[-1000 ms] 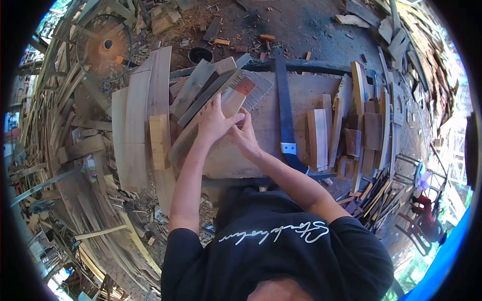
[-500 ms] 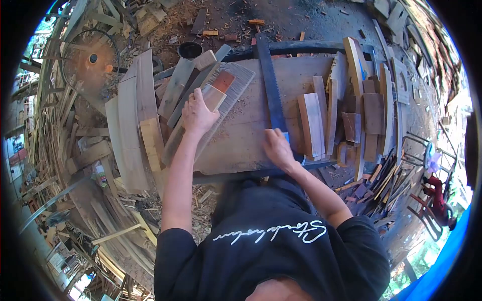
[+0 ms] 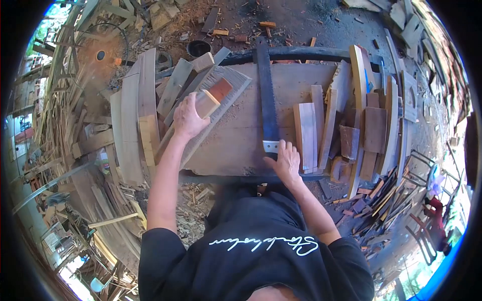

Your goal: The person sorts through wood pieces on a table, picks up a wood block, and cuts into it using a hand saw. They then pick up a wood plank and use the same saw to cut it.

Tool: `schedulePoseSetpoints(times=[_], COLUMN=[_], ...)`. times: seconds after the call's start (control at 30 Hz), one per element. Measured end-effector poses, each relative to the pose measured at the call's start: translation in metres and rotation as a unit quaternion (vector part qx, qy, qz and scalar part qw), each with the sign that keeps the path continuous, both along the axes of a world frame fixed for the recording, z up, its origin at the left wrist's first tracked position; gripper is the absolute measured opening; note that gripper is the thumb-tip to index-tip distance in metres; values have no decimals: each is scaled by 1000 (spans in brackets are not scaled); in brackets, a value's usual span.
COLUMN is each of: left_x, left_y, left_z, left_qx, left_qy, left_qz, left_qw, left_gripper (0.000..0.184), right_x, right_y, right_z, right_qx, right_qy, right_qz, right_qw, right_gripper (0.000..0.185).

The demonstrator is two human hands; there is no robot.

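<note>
On wood block [image 3: 206, 104], left hand [image 3: 189, 119], at saw [image 3: 267, 103], right hand [image 3: 287, 163]

Right of centre, the right hand [image 3: 287, 163] is covering much of the handle of the saw [image 3: 267, 100]. Left of centre, the left hand [image 3: 188, 118] is hiding the lower end of the pale block [image 3: 207, 104]. The bottom edge is cutting off the black shirt [image 3: 251, 266]; at far right, a red shape [image 3: 437, 213] is appearing too small to identify.
</note>
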State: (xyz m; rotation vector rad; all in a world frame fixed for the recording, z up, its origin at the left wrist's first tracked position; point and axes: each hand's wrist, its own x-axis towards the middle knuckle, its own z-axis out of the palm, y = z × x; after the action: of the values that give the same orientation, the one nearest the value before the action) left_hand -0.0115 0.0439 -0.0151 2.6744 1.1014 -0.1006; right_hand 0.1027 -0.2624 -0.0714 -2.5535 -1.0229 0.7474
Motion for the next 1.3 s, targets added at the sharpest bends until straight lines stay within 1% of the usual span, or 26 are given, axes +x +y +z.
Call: schedulePoseSetpoints(times=[0.03,0.07,0.13,0.2,0.27,0.33,0.4,0.43,0.5,0.53,0.6,0.63,0.67,0.8,0.87,1.0,1.07,1.1,1.17,1.2,1.27,1.3], left_x=[-1,0,0,1,0,-1,-2,-2,-3,-4,-8,-8,-9,-7,-7,-5,-5,-6,-7,-8,-14,-23], left_y=[-1,-2,-1,-3,-2,0,1,2,1,2,2,3,4,4,3,2,3,3,0,1,5,11], left_z=[1,2,3,4,5,5,4,5,4,3,1,1,0,-1,-1,-1,3,3,2,13,45,41], left_qx=[-2,-2,0,2,9,-15,-5,-10,-17,-10,-5,-4,-3,-30,-30,-38,-67,-63,-52,-52,-124,-124], left_qy=[-2,-5,6,-3,-12,-22,-26,-23,-28,-30,-38,-36,-35,-24,-3,4,22,19,43,40,-34,-35], left_qz=[-48,-45,-70,-67,-63,-66,-65,-67,-58,-65,-54,-66,-79,-58,-51,-38,-29,-20,-29,-21,4,14], left_qw=[999,999,998,998,998,997,998,997,998,997,998,997,996,998,998,999,997,998,997,998,992,992], left_gripper=[76,76,76,75,75,75,74,74,73,72,72,71,70,71,73,71,78,78,93,93,103,103], right_x=[8,15,31,44,51,54,54,56,58,58,62,63,65,66,65,65,68,66,60,59,54,52], right_y=[8,19,48,85,127,160,183,192,203,206,208,210,212,218,220,217,214,213,211,214,221,224], right_z=[7,11,14,16,20,24,27,26,23,22,22,22,21,28,26,26,38,50,72,73,73,74], right_qx=[53,54,227,278,303,328,300,300,229,226,233,243,239,213,224,242,216,219,128,127,152,152], right_qy=[-2,-5,-17,-11,-28,-45,-39,-42,-47,-49,-58,-43,-45,-35,-35,-51,-33,-35,-50,-51,-61,-59], right_qz=[3,6,54,91,115,139,191,199,287,300,315,315,330,339,327,330,337,345,334,342,389,398], right_qw=[999,999,972,956,946,933,934,932,929,925,918,917,912,916,918,911,916,912,933,930,907,903], right_gripper=[59,59,60,65,66,68,66,66,61,61,57,56,56,57,58,58,78,78,97,97,106,106])
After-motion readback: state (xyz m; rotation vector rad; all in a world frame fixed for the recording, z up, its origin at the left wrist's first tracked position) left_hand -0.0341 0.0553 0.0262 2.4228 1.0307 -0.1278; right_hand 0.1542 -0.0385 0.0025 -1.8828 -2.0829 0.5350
